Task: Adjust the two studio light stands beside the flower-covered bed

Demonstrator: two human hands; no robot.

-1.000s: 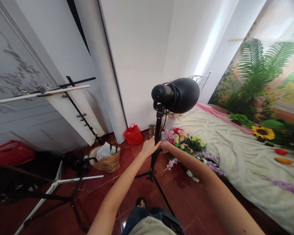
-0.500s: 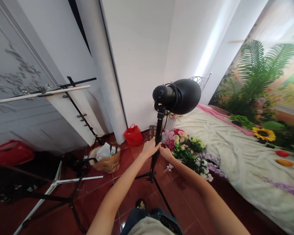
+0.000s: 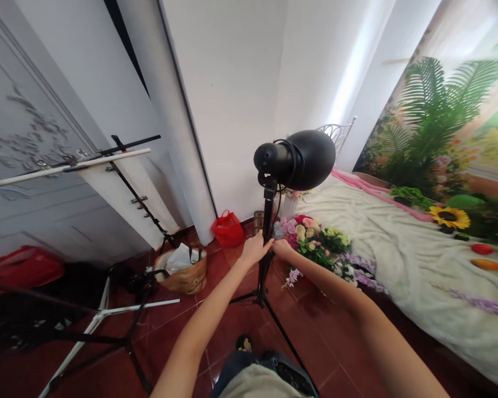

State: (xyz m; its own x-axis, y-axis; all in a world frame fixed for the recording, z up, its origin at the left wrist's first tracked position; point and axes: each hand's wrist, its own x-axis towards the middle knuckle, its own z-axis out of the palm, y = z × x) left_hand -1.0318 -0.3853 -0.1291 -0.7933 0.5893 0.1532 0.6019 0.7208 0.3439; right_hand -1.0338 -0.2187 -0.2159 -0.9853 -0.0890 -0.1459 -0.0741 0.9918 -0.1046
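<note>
The left hand (image 3: 254, 249) is wrapped around the black light stand (image 3: 268, 213), its lamp head (image 3: 313, 160) on top; the stand rises from the red floor (image 3: 315, 337) near the left edge of the bed (image 3: 419, 265), flowers (image 3: 311, 235) close by. The right hand (image 3: 283, 250) curls against the stand's other side, its exact grip hidden.

The tiled floor (image 3: 323, 342) bears a lamp stand (image 3: 268, 213), basket (image 3: 186, 281) and red bag (image 3: 228, 229).
</note>
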